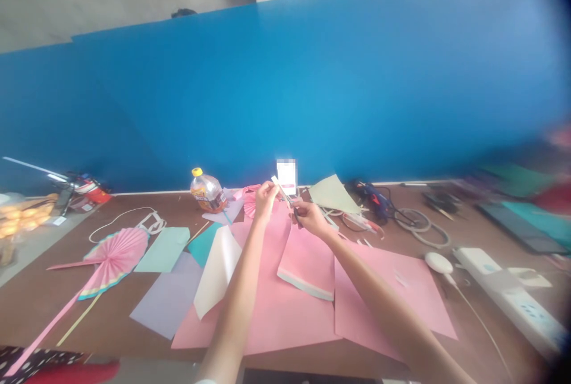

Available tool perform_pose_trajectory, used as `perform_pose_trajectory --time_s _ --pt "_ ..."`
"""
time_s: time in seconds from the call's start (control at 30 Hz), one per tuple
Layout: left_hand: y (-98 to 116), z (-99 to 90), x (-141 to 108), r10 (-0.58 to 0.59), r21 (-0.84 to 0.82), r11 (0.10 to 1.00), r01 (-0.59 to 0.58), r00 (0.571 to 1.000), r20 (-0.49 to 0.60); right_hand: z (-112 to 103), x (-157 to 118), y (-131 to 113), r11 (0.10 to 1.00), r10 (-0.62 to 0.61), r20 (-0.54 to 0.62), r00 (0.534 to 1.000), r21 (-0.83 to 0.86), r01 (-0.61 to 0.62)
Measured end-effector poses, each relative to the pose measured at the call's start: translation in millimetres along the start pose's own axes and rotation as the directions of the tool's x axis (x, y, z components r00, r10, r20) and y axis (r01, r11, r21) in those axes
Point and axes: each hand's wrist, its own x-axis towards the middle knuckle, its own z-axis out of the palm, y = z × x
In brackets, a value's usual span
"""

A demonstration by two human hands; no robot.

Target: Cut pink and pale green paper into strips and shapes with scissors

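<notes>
the work looks partway along. above the tabletop (pixel 111 331), the left hand (pixel 266 198) pinches a pale paper strip (pixel 275 181), and the right hand's (pixel 312 217) grip is closed around dark-handled scissors (pixel 297 216) beside it; whether the blades have cut into the strip cannot be told. with the hands as the clock's centre, a pleated pink paper fan (pixel 122 253) lies spread between eight and nine o'clock, apparently finished, while a second pleated pink piece (pixel 250 202) sits close by at nine, partly hidden. other paper appears left unpleated: a large pink sheet (pixel 285 324) at six, a smaller pale-edged pink piece (pixel 312 259) on it toward five, and lilac (pixel 167 301) and mint (pixel 163 247) sheets around eight.
</notes>
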Motion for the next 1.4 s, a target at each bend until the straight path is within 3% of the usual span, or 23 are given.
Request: perform_pose_trajectory --time_s 0.73,1.4 --pt "8 4.8 -6 -0.004 0.049 0.999 0.0 0.996 0.089 0 0 -2 1.0 -0.022 -0.038 0.999 0.005 0.022" --pt "9 9.7 -8 -0.019 0.053 0.998 0.014 0.995 0.099 1 1 -2 0.999 -0.022 -0.049 0.999 0.047 0.024"
